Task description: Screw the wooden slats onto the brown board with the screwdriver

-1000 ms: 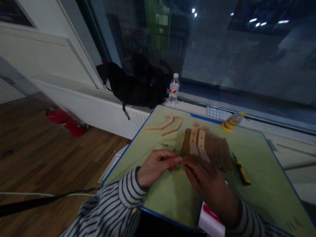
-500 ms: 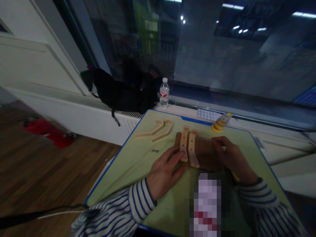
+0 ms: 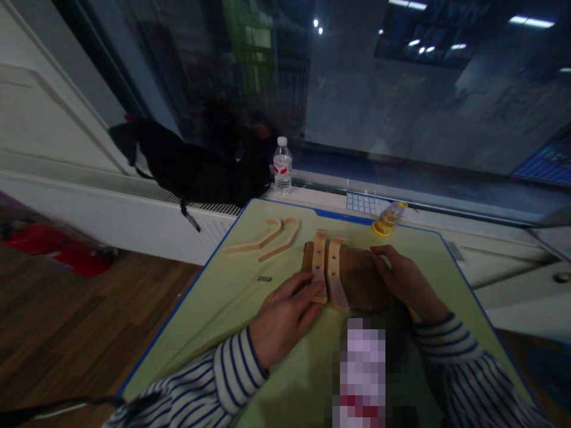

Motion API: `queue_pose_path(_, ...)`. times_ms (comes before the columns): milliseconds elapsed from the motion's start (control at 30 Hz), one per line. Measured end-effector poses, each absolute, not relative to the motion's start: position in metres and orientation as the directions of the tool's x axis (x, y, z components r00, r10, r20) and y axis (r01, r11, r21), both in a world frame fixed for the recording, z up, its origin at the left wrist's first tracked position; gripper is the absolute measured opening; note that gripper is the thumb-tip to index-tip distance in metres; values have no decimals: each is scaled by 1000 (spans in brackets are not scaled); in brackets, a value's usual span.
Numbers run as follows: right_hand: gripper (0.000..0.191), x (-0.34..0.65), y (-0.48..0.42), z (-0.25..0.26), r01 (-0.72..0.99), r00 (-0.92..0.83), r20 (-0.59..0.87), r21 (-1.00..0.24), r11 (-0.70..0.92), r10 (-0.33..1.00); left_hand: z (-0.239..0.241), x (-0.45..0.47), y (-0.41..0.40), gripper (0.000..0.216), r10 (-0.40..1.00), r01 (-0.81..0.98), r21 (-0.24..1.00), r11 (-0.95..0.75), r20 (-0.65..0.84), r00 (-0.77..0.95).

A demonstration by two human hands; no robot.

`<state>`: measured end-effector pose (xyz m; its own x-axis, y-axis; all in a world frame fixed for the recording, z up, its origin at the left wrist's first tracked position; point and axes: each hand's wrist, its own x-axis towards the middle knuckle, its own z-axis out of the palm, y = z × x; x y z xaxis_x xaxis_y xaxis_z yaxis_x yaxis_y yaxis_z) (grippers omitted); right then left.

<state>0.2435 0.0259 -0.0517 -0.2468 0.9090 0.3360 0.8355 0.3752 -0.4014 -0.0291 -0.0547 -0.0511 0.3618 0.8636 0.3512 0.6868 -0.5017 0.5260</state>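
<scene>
A flat brown board (image 3: 363,279) lies on the table. Across its left part rest two pale wooden pieces, a left one (image 3: 319,255) and a right one (image 3: 335,270), each with two holes and a bent upper end. My left hand (image 3: 283,315) has its fingers closed on the lower end of the left piece, its thumb lower down by the board's edge. At the board's upper right corner, my right hand (image 3: 408,282) pinches the edge between thumb and finger. Something yellow shows partly beneath that hand; its kind is hidden.
Two curved wooden strips (image 3: 279,238) and a small dark metal piece (image 3: 264,279) lie left on the green table (image 3: 214,315). A yellow-capped glue bottle (image 3: 389,219) stands at the back. Beyond are a water bottle (image 3: 282,166) and a black bag (image 3: 200,169) on the sill.
The view has swung right, shifting everything leftward in the picture. Both hands keep their places on the wooden piece and the board.
</scene>
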Motion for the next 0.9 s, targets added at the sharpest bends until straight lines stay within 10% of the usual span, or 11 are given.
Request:
queue_pose_path(333, 22, 206, 6, -4, 768, -339, 339, -438, 466, 878, -32, -35, -32, 61, 715, 538, 471, -699, 489, 500)
queue_pose_path(500, 23, 186, 9, -8, 700, -436, 332, -459, 547, 836, -53, -23, -32, 45, 539, 383, 391, -837, 710, 453)
queue_pose_path(900, 9, 186, 10, -34, 617, -559, 324, -453, 644, 764, -58, -17, -30, 32, 579, 356, 462, -812, 713, 395)
